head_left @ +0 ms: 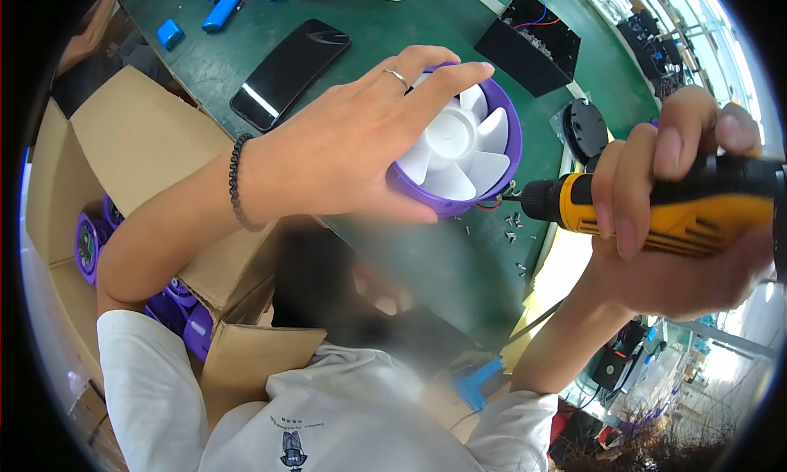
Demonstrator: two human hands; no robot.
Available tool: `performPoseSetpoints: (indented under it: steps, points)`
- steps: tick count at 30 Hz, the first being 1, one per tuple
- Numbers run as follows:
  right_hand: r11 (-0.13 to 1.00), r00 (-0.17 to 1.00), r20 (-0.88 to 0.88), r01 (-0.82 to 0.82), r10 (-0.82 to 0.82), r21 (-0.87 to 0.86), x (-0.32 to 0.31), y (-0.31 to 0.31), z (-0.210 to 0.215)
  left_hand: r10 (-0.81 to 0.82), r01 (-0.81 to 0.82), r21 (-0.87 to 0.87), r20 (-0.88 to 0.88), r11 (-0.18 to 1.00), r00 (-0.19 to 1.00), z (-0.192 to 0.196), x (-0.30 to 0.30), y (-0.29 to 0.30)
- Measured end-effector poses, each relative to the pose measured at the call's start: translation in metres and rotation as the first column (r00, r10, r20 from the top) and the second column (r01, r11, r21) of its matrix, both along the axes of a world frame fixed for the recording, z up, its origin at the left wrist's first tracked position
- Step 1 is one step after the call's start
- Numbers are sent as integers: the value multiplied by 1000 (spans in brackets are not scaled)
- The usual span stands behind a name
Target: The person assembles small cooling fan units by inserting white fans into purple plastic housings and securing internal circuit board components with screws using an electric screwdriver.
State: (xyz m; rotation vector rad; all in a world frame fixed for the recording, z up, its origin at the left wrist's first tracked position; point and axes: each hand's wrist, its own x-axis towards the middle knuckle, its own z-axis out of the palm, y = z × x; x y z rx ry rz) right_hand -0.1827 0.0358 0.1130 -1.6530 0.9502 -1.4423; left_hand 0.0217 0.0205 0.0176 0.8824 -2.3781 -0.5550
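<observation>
My left hand (361, 132) is wrapped round a purple fan housing (511, 136) with white blades (451, 136), tilted above the green table. The thumb lies along its lower rim and the fingers reach over the top. In my right hand (656, 185) is a yellow and black electric screwdriver (689, 214), gripped from around its body. Its bit points left, at the lower right rim of the housing, close to a small screw spot with a red wire beside it. Whether the bit touches the screw cannot be made out.
Loose screws (512, 222) lie on the green table (410, 263). A smartphone (291, 72) and blue battery packs (221, 11) are farther left. A black box (529, 41) with wires and small metal parts stands at the back right. An open carton (139, 136) at left holds purple housings (197, 331).
</observation>
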Motion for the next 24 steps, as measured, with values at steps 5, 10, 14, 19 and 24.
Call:
performPoseSetpoints:
  steps: [5, 10, 14, 19, 24]
  points:
    - [674, 680, 140, -733, 720, 96, -60, -37, 5, 15, -15, 19, 12, 1000, 1000, 1, -1, 0]
    - [860, 879, 19, -461, 476, -216, -30, -6, -9, -1, 1, -56, -3, 998, 1000, -3, -1, -2]
    - [964, 965, 128, -205, 228, -171, -9, 11, -3, -5, 4, -68, -22, 998, 1000, -1, -1, -1]
    - [982, 986, 44, 166, -163, -93, -7, 25, -4, -13, 9, -98, -39, 995, 999, -2, -1, -2]
    - [956, 959, 67, 280, -274, -93, 0, 24, -1, -8, 4, -71, -45, 997, 999, -4, -2, -3]
